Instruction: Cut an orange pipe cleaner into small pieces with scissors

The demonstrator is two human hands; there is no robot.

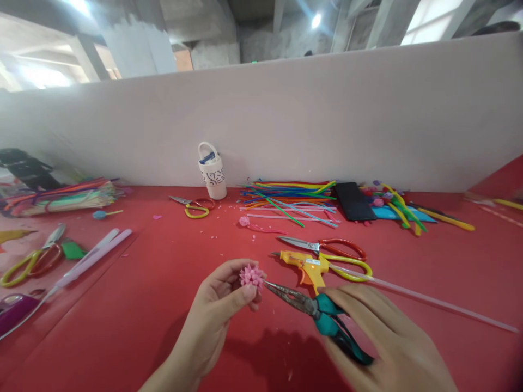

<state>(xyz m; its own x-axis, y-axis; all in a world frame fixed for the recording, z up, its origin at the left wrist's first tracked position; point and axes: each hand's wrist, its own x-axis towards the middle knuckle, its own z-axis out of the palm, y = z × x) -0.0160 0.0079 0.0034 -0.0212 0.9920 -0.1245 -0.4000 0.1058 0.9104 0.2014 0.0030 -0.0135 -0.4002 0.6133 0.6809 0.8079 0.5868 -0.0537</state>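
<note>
My left hand [218, 310] pinches a small pink flower-shaped piece [251, 275] between thumb and fingers, low over the red table [143, 305]. My right hand [388, 343] grips teal-handled needle-nose pliers [310, 307]. The pliers' rusty tips point left and touch the pink piece. Just behind the hands lie a yellow hot glue gun [310, 267] with a clear glue stick [429, 299] trailing right, and red-and-yellow scissors [327, 250].
Colourful sticks [290, 198] are piled at the back centre beside a black phone [353, 201] and a white patterned cup [212, 174]. More scissors [194, 207], a stick bundle [61, 196] and tools lie to the left. A white partition wall [286, 120] runs along the back.
</note>
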